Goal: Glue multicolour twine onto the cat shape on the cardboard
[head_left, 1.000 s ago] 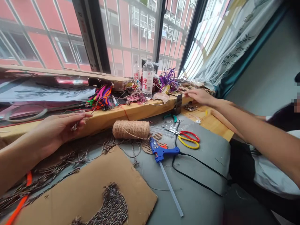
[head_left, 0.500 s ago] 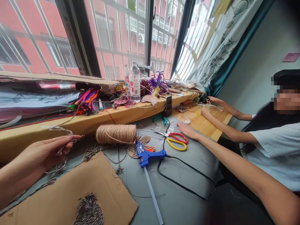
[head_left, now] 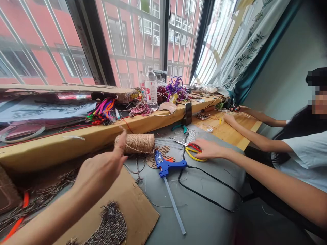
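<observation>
My left hand (head_left: pixel 100 172) reaches out over the cardboard sheet (head_left: pixel 139 207). Its fingers are spread and the fingertips sit at the near end of the jute twine spool (head_left: pixel 139 143), with nothing held. My right hand (head_left: pixel 208 149) lies over the red and yellow handles of the scissors (head_left: pixel 190 152) on the grey mat (head_left: pixel 209 211), fingers curled around them. A blue glue gun (head_left: pixel 167 165) with a clear glue stick lies between my hands, its black cord trailing right. A patch of dark twine pieces (head_left: pixel 112 226) is stuck on the cardboard.
A wooden ledge (head_left: pixel 76 143) under the window carries pipe cleaners (head_left: pixel 102 110), a water bottle (head_left: pixel 151 90) and purple wire. Frayed twine scraps (head_left: pixel 38 197) lie at left. Another person at right has both hands on the wooden table (head_left: pixel 230 132), one hand (head_left: pixel 241 109) by small scissors.
My left hand let go of the thin strand and moved right to the spool. My right hand came back from the ledge and settled on the scissors.
</observation>
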Tool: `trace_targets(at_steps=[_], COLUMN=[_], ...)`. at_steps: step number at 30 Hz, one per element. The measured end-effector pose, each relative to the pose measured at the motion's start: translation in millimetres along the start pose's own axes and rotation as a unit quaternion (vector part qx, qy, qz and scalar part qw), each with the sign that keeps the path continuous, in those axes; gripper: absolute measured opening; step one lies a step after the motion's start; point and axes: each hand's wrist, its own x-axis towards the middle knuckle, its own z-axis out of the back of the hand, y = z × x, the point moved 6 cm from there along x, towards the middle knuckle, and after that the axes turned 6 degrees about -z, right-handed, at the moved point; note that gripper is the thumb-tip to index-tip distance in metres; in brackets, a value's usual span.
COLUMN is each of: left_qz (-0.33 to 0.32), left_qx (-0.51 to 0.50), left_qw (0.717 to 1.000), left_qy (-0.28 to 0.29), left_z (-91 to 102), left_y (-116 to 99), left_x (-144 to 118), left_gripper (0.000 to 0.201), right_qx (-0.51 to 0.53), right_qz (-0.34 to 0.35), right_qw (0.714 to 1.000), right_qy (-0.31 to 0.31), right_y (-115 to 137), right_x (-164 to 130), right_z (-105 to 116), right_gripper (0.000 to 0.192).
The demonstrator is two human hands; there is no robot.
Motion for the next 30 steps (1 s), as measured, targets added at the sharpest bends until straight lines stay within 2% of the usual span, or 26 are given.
trace_targets(at_steps=[2, 5, 8, 11, 12, 14, 17, 20, 25, 30], left_qz=[-0.076, -0.197, -0.347, -0.378, -0.377, -0.369, -0.356, -0.349, -0.346, -0.363], left_qx=[0.041, -0.027, -0.170, -0.194, -0.191, -0.178, -0.154, -0.131, -0.095, -0.072], left_qw=[0.996, 0.979, 0.922, 0.904, 0.905, 0.911, 0.919, 0.923, 0.924, 0.918], left_qy=[0.016, 0.035, 0.034, 0.040, 0.043, 0.049, 0.067, 0.096, 0.130, 0.142], left_z=[-2.6, -9.6, -14.1, -26.6, -31.7, -40.8, -49.6, -50.0, -40.8, -43.0], left_y=[-28, -72, -118, -149, -158, -169, -173, -163, -137, -122], left_x=[2, 9, 11, 14, 15, 16, 18, 16, 3, -11], left_gripper=[0.063, 0.066, 0.057, 0.043, 0.036, 0.037, 0.029, 0.017, 0.019, 0.022], right_qx=[-0.005, 0.010, 0.048, 0.100, 0.119, 0.155, 0.200, 0.235, 0.254, 0.209], right_qz=[-0.025, -0.072, -0.108, -0.141, -0.152, -0.175, -0.197, -0.195, -0.166, -0.116], right_qw=[0.999, 0.997, 0.992, 0.984, 0.981, 0.972, 0.959, 0.951, 0.951, 0.970], right_qy=[0.019, 0.030, 0.037, 0.036, 0.035, 0.036, 0.044, 0.054, 0.064, 0.044], right_y=[3, 2, -4, -15, -19, -25, -24, -4, 65, 135], right_x=[-6, -5, -4, -10, -14, -22, -34, -38, -18, 14], right_z=[-8, -13, -9, 2, 6, 14, 20, 19, -4, -29], right_gripper=[0.031, 0.032, 0.032, 0.033, 0.034, 0.035, 0.035, 0.036, 0.034, 0.032])
